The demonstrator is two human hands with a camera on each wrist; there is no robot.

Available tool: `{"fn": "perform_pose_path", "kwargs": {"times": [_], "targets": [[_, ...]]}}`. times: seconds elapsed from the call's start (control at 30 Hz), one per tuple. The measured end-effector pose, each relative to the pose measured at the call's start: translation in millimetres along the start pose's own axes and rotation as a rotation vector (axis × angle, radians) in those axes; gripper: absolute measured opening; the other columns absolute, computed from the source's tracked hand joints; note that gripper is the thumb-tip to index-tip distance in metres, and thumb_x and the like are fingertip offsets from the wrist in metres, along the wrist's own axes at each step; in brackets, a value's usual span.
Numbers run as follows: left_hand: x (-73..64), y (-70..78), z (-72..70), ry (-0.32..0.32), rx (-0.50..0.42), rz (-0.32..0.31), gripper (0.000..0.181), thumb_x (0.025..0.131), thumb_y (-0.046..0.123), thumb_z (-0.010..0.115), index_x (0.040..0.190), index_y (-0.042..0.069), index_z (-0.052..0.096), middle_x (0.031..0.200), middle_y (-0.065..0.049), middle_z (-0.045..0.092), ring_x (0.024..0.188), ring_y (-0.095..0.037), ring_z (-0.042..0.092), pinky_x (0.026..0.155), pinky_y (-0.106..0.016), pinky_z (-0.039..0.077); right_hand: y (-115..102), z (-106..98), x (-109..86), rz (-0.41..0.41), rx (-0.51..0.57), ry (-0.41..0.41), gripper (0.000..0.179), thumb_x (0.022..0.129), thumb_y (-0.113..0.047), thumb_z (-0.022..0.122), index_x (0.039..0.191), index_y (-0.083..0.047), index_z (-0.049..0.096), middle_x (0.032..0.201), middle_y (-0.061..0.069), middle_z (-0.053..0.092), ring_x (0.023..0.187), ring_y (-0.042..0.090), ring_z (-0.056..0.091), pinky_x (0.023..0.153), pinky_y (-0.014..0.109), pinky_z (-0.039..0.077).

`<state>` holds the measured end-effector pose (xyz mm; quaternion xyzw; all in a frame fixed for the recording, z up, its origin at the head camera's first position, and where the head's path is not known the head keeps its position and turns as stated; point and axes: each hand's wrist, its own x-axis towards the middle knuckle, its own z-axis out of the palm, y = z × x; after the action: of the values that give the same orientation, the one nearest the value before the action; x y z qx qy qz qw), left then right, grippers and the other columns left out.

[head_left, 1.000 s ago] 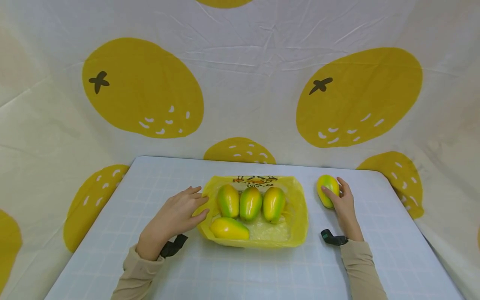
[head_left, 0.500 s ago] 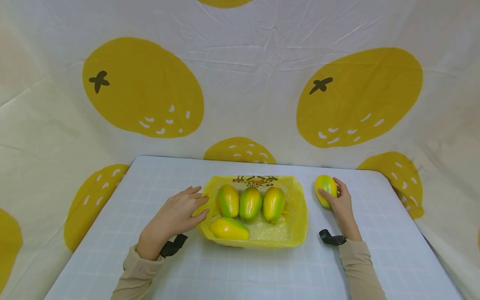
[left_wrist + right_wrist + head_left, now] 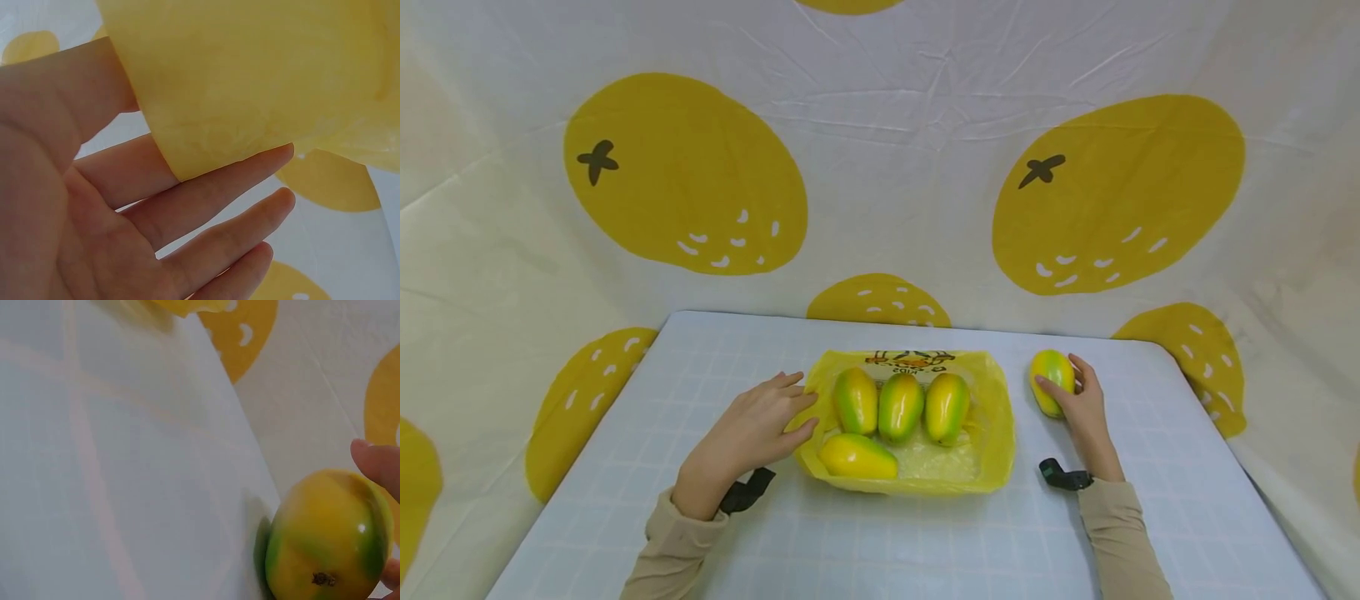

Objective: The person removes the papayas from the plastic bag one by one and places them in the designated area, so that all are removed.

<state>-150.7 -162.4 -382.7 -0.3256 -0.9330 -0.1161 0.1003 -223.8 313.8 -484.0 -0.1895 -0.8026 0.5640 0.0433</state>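
Note:
A yellow plastic bag point(image 3: 936, 467) lies spread open mid-table in the head view. Inside it, three yellow-green mangoes point(image 3: 901, 407) stand in a row and another mango point(image 3: 857, 457) lies sideways in front. My left hand point(image 3: 752, 425) is at the bag's left edge with fingers extended and spread; in the left wrist view the yellow plastic point(image 3: 237, 75) covers parts of its thumb and fingers. To the right of the bag, my right hand point(image 3: 1082, 404) holds a single mango point(image 3: 1051, 375), thumb across it and fingers on its far right side. The right wrist view shows this mango point(image 3: 325, 537) beside the tabletop.
The table point(image 3: 880, 550) has a pale checked cover. Behind it hangs a white curtain point(image 3: 895, 192) printed with large yellow fruit. Each wrist wears a black camera strap, seen at the left wrist point(image 3: 747, 492) and the right wrist point(image 3: 1065, 476).
My right hand and the mango it holds have shifted slightly left, mostly during the first half second. My left hand, the bag and the mangoes inside look unchanged.

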Motion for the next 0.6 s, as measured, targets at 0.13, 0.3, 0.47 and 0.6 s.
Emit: {"fn": "perform_pose_path", "kwargs": {"times": [0.13, 0.3, 0.47, 0.6], "targets": [[-0.1, -0.1, -0.1, -0.003, 0.002, 0.006, 0.031, 0.089, 0.020, 0.072, 0.111, -0.002, 0.073, 0.109, -0.015, 0.072, 0.121, -0.038, 0.058, 0.105, -0.052, 0.044, -1.8, -1.1, -1.8, -0.012, -0.017, -0.001, 0.095, 0.089, -0.044, 0.073, 0.160, -0.022, 0.015, 0.163, 0.012, 0.018, 0.141, 0.034, 0.028, 0.117, 0.052, 0.029], [-0.5, 0.2, -0.5, -0.007, 0.001, 0.003, 0.031, 0.089, 0.019, 0.072, 0.112, -0.002, 0.073, 0.110, -0.016, 0.071, 0.121, -0.038, 0.058, 0.105, -0.053, 0.044, -8.6, -1.9, -6.0, -0.047, -0.059, 0.016, 0.094, 0.089, -0.044, 0.072, 0.160, -0.020, 0.015, 0.163, 0.013, 0.018, 0.145, 0.036, 0.024, 0.117, 0.055, 0.026], [-0.5, 0.0, -0.3, -0.007, 0.002, 0.000, 0.031, 0.089, 0.020, 0.072, 0.112, -0.002, 0.073, 0.110, -0.016, 0.071, 0.122, -0.038, 0.058, 0.105, -0.052, 0.044, -17.7, -2.8, -9.1, -0.079, -0.126, 0.042, 0.095, 0.090, -0.045, 0.070, 0.161, -0.018, 0.011, 0.165, 0.015, 0.011, 0.149, 0.036, 0.013, 0.118, 0.060, 0.018], [-0.8, 0.1, -0.4, -0.003, 0.008, 0.005, 0.031, 0.088, 0.019, 0.073, 0.111, -0.002, 0.073, 0.110, -0.015, 0.071, 0.121, -0.038, 0.058, 0.105, -0.053, 0.044, -23.4, -4.5, -10.7, -0.113, -0.142, 0.061, 0.095, 0.091, -0.045, 0.069, 0.161, -0.018, 0.011, 0.165, 0.013, 0.010, 0.150, 0.035, 0.010, 0.118, 0.061, 0.015]]}}
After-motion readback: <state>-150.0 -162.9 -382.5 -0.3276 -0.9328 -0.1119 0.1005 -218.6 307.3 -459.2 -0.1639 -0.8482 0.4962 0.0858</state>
